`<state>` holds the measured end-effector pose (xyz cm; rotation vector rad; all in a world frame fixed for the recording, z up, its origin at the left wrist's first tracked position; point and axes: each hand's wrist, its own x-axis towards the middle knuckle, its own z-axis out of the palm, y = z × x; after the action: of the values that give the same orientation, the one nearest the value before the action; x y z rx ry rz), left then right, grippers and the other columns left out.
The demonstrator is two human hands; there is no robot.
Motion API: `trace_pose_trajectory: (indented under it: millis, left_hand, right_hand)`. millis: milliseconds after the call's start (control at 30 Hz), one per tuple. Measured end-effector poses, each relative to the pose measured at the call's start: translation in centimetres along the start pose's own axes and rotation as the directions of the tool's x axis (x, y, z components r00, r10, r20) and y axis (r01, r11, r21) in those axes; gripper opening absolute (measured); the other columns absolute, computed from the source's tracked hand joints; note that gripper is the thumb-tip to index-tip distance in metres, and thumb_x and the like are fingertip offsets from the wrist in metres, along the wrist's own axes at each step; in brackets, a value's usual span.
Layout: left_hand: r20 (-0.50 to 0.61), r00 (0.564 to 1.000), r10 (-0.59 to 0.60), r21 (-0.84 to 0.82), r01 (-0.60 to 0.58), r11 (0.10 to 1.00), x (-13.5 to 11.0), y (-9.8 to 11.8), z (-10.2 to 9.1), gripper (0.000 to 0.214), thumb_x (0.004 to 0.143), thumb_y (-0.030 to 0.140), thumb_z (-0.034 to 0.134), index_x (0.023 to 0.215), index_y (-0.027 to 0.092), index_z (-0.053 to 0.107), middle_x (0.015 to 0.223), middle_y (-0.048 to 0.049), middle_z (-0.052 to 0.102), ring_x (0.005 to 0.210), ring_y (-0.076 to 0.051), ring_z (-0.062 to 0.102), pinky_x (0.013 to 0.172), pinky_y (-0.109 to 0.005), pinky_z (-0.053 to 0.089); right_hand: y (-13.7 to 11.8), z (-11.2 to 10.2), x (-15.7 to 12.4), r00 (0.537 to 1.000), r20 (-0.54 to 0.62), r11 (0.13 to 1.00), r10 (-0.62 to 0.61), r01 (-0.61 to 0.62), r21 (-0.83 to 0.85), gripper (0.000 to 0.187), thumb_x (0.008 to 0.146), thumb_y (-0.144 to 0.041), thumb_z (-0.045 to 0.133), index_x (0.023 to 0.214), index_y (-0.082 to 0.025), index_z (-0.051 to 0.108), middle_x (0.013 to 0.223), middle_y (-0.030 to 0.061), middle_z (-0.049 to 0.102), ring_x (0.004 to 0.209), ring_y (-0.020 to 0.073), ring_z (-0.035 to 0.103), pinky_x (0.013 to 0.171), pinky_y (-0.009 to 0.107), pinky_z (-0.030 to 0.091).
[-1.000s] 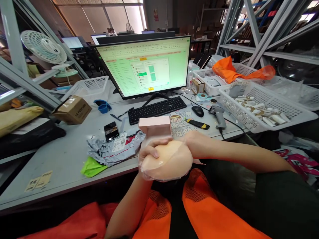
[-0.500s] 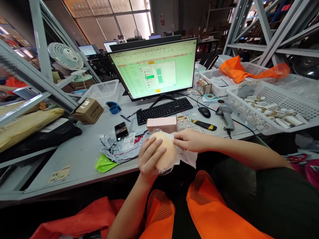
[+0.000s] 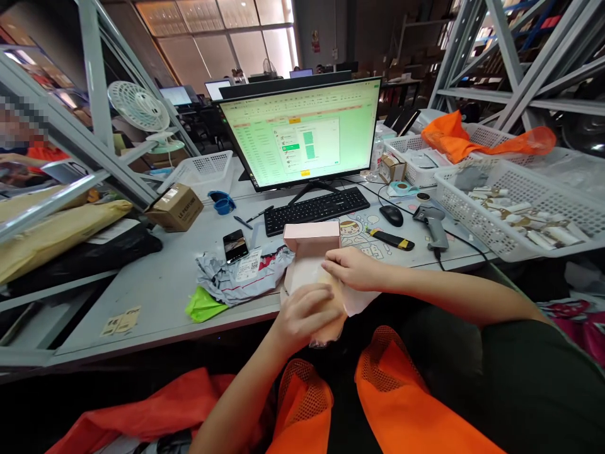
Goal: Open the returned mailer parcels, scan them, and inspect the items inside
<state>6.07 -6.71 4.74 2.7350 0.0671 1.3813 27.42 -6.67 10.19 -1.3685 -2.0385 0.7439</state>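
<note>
Found left hand (image 3: pixel 307 315) in head view bent loosely over peach-coloured item (image 3: pixel 327 333), fingers partly curled and slightly parted, gripping from left and above; could not see thumb or palm side. Located item between both hands, close in front of body, lower end reaching out past front edge of table (image 3: pixel 165 277); noted rounded outline and clear, glossy film at bottom. Saw right hand (image 3: pixel 354 270) just beyond and to right, fingers drawn together, fingertips at upper end of item; could not tell whether pinching item or wrapping. Noted white sheet (image 3: pixel 358 301) hanging below right hand, beside item.

Recorded pale pink box (image 3: pixel 312 233) standing open directly behind hands. Saw crumpled grey mailing bag (image 3: pixel 241 280) left of box, with bright green bag (image 3: pixel 204 305) at its near left end and phone (image 3: pixel 235 246) just behind. Logged black keyboard (image 3: pixel 316 210) behind box, in front of lit monitor (image 3: pixel 302 135). Observed mouse (image 3: pixel 391 215), black-and-yellow cutter (image 3: pixel 390 239) and grey scanner (image 3: pixel 432 228) to right, then white basket (image 3: pixel 460 214) holding many small white-and-tan pieces (image 3: pixel 529 217). Noted cardboard box (image 3: pixel 174 207) and blue cup (image 3: pixel 221 203) farther left.
</note>
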Motion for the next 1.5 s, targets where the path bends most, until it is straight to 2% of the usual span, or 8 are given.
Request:
trace_pose_trajectory:
  millis: [167, 300, 500, 700, 967, 1133, 1333, 1500]
  left_hand:
    - [-0.168, 0.986, -0.026, -0.141, 0.002, 0.99, -1.3, -0.6, 0.9, 0.02, 0.098, 0.033, 0.064, 0.108, 0.019, 0.074, 0.111, -0.0103, 0.069, 0.124, -0.026, 0.063, 0.1, -0.042, 0.059]
    - [-0.261, 0.926, -0.272, -0.225, 0.215, 0.95, -1.8, -2.0, 1.8, 0.028, 0.085, 0.053, 0.076, 0.092, 0.027, 0.079, 0.144, -0.009, 0.056, 0.142, -0.034, 0.047, 0.113, -0.056, 0.046]
    - [0.192, 0.911, -0.364, -0.288, 0.407, 0.867, 0.3, -2.3, 1.0, 0.028, 0.075, 0.042, 0.087, 0.099, 0.028, 0.081, 0.154, -0.0133, 0.049, 0.148, -0.04, 0.039, 0.117, -0.063, 0.037]
    - [0.29, 0.869, -0.401, -0.23, 0.47, 0.852, 2.6, -3.2, 0.2, 0.034, 0.088, 0.013, 0.061, 0.115, 0.026, 0.078, 0.129, -0.0109, 0.065, 0.118, -0.024, 0.064, 0.1, -0.039, 0.053]
    - [0.16, 0.6, -0.784, -0.147, 0.8, 0.582, 4.3, -6.0, -0.7, 0.028, 0.09, 0.037, 0.056, 0.086, 0.017, 0.076, 0.083, -0.0028, 0.059, 0.074, -0.017, 0.059, 0.067, -0.029, 0.047]
    - [0.28, 0.569, -0.773, -0.061, 0.814, 0.577, 7.2, -7.2, -2.9, 0.026, 0.089, 0.033, 0.053, 0.07, 0.017, 0.063, 0.078, -0.0024, 0.058, 0.071, -0.017, 0.055, 0.061, -0.029, 0.041]
    - [0.369, 0.634, -0.68, 0.117, 0.694, 0.71, 9.5, -6.7, -5.1, 0.027, 0.089, 0.027, 0.047, 0.064, 0.019, 0.053, 0.08, -0.0048, 0.057, 0.071, -0.018, 0.056, 0.063, -0.032, 0.042]
    - [0.537, 0.597, -0.596, 0.205, 0.593, 0.779, 10.2, -6.9, -7.3, 0.016, 0.08, 0.027, 0.058, 0.08, 0.019, 0.073, 0.084, -0.0043, 0.056, 0.071, -0.018, 0.059, 0.063, -0.031, 0.043]
  right_hand:
    - [-0.3, -0.3, -0.4, 0.971, 0.176, 0.987, -0.162, 0.162, 0.014, 0.031, 0.101, -0.031, 0.046, 0.072, -0.02, 0.045, 0.066, -0.0032, 0.047, 0.062, 0.0122, 0.042, 0.063, 0.027, 0.029]
    - [-0.4, -0.9, -0.7, 0.948, 0.231, 0.975, -0.22, 0.223, 0.012, 0.033, 0.102, -0.039, 0.042, 0.076, -0.02, 0.047, 0.07, -0.0013, 0.05, 0.063, 0.0129, 0.044, 0.061, 0.027, 0.031]
    - [-0.8, -1.5, -0.4, 0.927, 0.278, 0.963, -0.251, 0.268, -0.025, 0.027, 0.102, -0.032, 0.044, 0.08, -0.019, 0.053, 0.079, 0.0025, 0.062, 0.07, 0.0147, 0.052, 0.066, 0.028, 0.036]
    - [-0.3, -1.2, -0.6, 0.977, 0.152, 0.983, -0.149, 0.163, -0.085, 0.027, 0.103, -0.036, 0.045, 0.088, -0.018, 0.059, 0.087, 0.0058, 0.068, 0.079, 0.0182, 0.06, 0.072, 0.03, 0.042]
    - [2.0, -2.6, -3.2, 0.958, -0.12, 0.945, -0.259, 0.226, -0.236, 0.034, 0.1, -0.033, 0.053, 0.132, -0.019, 0.056, 0.131, 0.0136, 0.064, 0.12, 0.0265, 0.06, 0.103, 0.042, 0.045]
    - [3.1, -3.5, -1.2, 0.972, -0.176, 0.97, -0.159, 0.12, -0.214, 0.023, 0.1, -0.032, 0.049, 0.108, -0.018, 0.066, 0.102, 0.0092, 0.074, 0.09, 0.0227, 0.067, 0.082, 0.035, 0.049]
    - [2.8, -4.6, -0.2, 0.961, -0.211, 0.962, -0.179, 0.127, -0.241, 0.02, 0.099, -0.031, 0.047, 0.092, -0.02, 0.061, 0.085, 0.0052, 0.069, 0.078, 0.0196, 0.062, 0.071, 0.031, 0.043]
    - [2.7, -5.2, 0.2, 0.934, -0.298, 0.968, -0.196, 0.136, -0.209, 0.018, 0.099, -0.032, 0.047, 0.093, -0.02, 0.059, 0.081, 0.0042, 0.068, 0.075, 0.0193, 0.061, 0.071, 0.031, 0.043]
